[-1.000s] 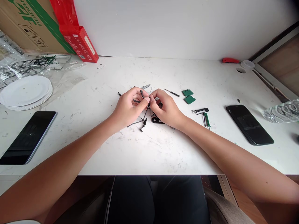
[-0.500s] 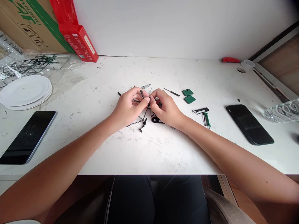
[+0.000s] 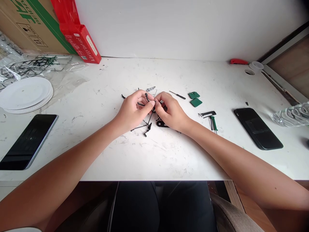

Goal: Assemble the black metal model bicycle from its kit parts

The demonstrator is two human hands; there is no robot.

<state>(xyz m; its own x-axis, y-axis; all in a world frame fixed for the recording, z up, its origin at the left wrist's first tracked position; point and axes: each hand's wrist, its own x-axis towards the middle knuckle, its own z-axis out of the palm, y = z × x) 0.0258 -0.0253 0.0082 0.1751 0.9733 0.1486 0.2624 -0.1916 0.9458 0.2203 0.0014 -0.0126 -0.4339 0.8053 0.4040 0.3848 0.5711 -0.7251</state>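
Fingertips of my left hand (image 3: pixel 135 110) and my right hand (image 3: pixel 170 111) meet over the middle of the table. My left hand is closed on a thin, curved black plastic part (image 3: pixel 147 96), whose rounded end sticks up between its fingers. My right thumb and forefinger pinch at the same spot, but what lies between them is too small and hidden to name. Below and between the hands are thin black rod-like parts (image 3: pixel 149 125) and a black piece with a round hole (image 3: pixel 159 123), partly covered by my right hand.
A small screwdriver (image 3: pixel 178 94), green plates (image 3: pixel 196 102) and black and green parts (image 3: pixel 211 119) lie to the right. Phones lie at left (image 3: pixel 30 141) and right (image 3: pixel 258 128). Paper plates (image 3: pixel 26 93), a red box (image 3: pixel 84 45) and a plastic bottle (image 3: pixel 291 115) stand farther out.
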